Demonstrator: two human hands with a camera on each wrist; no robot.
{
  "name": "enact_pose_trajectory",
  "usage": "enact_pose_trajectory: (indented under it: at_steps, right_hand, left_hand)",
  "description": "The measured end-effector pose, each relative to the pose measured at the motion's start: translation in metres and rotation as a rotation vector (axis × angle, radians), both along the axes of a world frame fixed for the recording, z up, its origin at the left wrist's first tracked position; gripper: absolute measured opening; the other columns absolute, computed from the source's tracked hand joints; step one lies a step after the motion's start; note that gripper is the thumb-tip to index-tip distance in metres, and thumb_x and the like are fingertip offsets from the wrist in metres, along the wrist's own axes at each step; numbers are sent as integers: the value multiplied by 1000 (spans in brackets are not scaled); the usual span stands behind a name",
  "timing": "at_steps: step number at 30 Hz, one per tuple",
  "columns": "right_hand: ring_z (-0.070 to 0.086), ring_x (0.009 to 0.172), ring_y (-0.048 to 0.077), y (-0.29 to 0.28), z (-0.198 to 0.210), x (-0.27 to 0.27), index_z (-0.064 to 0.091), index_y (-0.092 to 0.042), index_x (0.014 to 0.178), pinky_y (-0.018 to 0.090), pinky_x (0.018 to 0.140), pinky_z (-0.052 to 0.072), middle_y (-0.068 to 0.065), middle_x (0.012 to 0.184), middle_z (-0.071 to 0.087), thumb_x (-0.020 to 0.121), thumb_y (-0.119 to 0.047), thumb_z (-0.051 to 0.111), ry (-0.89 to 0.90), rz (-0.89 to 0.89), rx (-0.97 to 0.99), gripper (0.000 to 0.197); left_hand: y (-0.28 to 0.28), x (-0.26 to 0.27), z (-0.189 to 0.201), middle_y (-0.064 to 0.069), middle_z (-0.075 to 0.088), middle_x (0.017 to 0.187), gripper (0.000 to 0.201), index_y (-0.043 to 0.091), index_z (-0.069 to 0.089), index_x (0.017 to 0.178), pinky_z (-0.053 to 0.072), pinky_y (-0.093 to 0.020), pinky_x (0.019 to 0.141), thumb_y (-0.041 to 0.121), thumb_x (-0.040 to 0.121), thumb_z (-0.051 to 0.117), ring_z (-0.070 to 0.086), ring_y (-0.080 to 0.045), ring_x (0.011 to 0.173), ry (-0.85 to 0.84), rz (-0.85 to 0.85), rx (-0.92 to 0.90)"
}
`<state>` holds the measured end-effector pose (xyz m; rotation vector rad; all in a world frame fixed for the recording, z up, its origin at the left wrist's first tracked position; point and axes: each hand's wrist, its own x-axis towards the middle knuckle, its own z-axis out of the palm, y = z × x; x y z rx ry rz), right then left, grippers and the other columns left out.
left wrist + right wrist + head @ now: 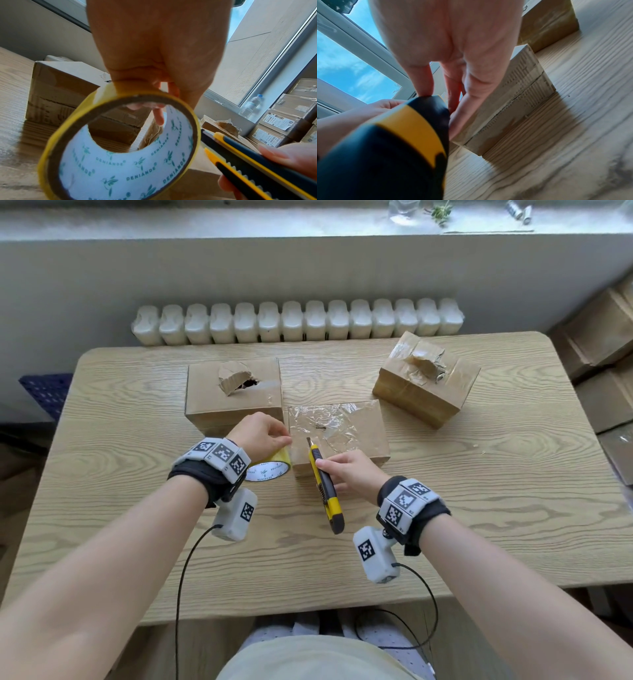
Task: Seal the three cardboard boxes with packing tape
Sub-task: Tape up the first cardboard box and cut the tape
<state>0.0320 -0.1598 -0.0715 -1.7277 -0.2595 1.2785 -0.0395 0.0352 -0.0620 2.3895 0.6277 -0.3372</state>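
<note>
Three cardboard boxes stand on the wooden table (479, 508). The left box (233, 395) has a torn hole in its top. Clear crinkled tape covers the top of the middle box (337, 429). The far right box (426, 378) carries torn tape. My left hand (263, 434) grips a yellow tape roll (270, 465) (120, 148) beside the middle box's left edge. In my right hand (346, 472) is a yellow and black utility knife (323, 484) (254, 159) (388, 142), its blade tip pointing at the middle box's near left corner.
A white radiator (298, 321) runs behind the table, below a window sill. Stacked cardboard cartons (606, 344) stand to the right of the table. A blue crate (46, 392) sits on the floor at left. Cables hang from both wrist cameras.
</note>
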Motion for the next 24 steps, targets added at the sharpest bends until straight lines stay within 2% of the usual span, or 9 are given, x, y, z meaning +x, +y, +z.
enact_pose_trajectory:
  at_steps: [2,5,8,11,15,21,24]
  right_hand:
    - [61,71,13,3,0,1,64,9,108,18,61,52,12,90,63,95,-23,56,14,-9,-11,35]
    - [61,73,15,4,1,3,65,7,106,21,65,53,13,91,63,94,-25,57,12,-2,-31,35]
    - [61,71,14,5,2,3,65,6,105,20,63,53,13,90,63,94,-25,58,9,12,-43,34]
    - [61,68,13,4,3,4,66,3,101,20,62,53,10,83,63,94,-24,58,20,22,-46,30]
    - [60,66,13,4,3,4,65,1,95,27,70,55,5,73,61,93,-24,60,35,13,-39,26]
    - [59,54,8,2,10,7,63,-6,78,26,64,54,-6,53,58,93,-25,59,22,62,-58,25]
    - [54,43,0,-1,15,8,62,-7,77,18,52,49,-12,45,54,94,-24,57,0,98,-78,25]
  left_hand:
    - [1,0,-3,3,70,99,17,20,74,94,49,-33,87,32,87,63,62,-13,94,-10,-14,-23]
    - [1,1,-5,7,71,104,15,23,74,93,50,-38,91,31,87,63,63,-11,98,-22,-19,-67]
    - [-1,3,-4,11,68,110,13,20,73,92,49,-36,91,26,89,61,62,-9,98,-21,-38,-121]
    - [-1,4,-3,11,67,114,13,16,72,92,48,-28,82,22,90,59,60,-7,90,-19,-47,-167]
    - [1,5,-1,8,68,112,10,19,70,82,46,-32,96,20,88,62,61,-8,104,-16,-37,-199]
    - [3,5,0,9,68,111,14,26,67,75,46,-33,98,21,88,63,60,-6,106,6,-36,-225]
    - [2,5,0,9,68,111,16,27,66,73,47,-33,97,20,88,63,60,-6,106,5,-37,-231]
